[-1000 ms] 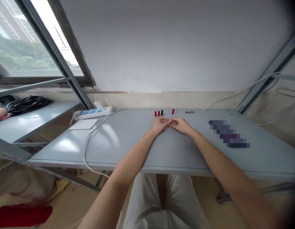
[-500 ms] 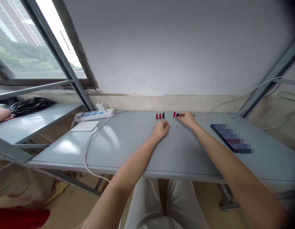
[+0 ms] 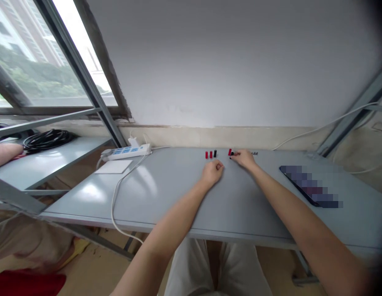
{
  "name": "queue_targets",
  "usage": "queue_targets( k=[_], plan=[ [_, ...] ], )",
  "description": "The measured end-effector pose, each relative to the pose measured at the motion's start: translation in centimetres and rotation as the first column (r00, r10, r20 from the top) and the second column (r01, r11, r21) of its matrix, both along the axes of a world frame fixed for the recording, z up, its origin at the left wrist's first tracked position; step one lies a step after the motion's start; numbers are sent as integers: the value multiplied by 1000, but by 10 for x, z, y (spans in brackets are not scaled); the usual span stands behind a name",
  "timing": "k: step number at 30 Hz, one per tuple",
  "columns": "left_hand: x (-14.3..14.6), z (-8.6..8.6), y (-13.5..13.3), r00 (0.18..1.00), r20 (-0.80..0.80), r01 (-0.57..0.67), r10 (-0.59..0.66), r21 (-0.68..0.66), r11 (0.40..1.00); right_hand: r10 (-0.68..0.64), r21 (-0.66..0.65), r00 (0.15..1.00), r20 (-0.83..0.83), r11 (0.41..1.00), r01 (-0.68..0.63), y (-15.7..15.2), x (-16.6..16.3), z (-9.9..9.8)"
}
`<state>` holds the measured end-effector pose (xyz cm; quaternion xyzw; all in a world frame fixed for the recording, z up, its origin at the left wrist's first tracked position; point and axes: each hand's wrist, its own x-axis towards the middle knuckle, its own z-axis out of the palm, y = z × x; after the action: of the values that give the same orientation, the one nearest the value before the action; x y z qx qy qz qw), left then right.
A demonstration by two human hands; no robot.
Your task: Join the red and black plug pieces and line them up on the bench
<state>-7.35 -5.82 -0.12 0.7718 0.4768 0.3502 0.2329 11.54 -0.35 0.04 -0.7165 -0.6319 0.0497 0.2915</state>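
My right hand (image 3: 245, 159) is closed, its fingertips pinching a small black cylinder (image 3: 232, 154) at the back of the grey table. Just left of that piece stands a red cylinder (image 3: 229, 152). My left hand (image 3: 212, 172) rests on the tabletop with curled fingers; whatever it may hold is hidden. Beyond it, two red cylinders (image 3: 208, 155) and another black cylinder (image 3: 215, 153) stand upright in a short row. Several tiny grey pieces (image 3: 255, 153) lie to the right of my right hand, partly covered by it.
A dark phone-like device (image 3: 308, 187), its surface pixelated, lies on the right of the table (image 3: 240, 213). At the left are a white power strip (image 3: 127, 151), a white flat card (image 3: 113, 167) and a trailing cable (image 3: 113, 201). Another person's arm (image 3: 7, 152) rests near coiled black cable (image 3: 49, 139).
The whole view has shifted slightly, with things appearing a little lower and to the right. Both hands stay nearly in place; more of the tiny grey pieces shows beside my right hand.
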Motion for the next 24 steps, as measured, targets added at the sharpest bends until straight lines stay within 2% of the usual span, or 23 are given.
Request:
queue_targets(
  k=[8, 24],
  plan=[
    [1, -4, 3, 1000, 0, -9, 9, 1, 1000, 1, 38, 1000, 5, 999, -1, 8, -3, -3],
    [1, -4, 2, 1000, 19, 16, -17, 23, 1000, -1, 30, 999, 46, 1000, 0, 11, -3, -6]
  ],
)
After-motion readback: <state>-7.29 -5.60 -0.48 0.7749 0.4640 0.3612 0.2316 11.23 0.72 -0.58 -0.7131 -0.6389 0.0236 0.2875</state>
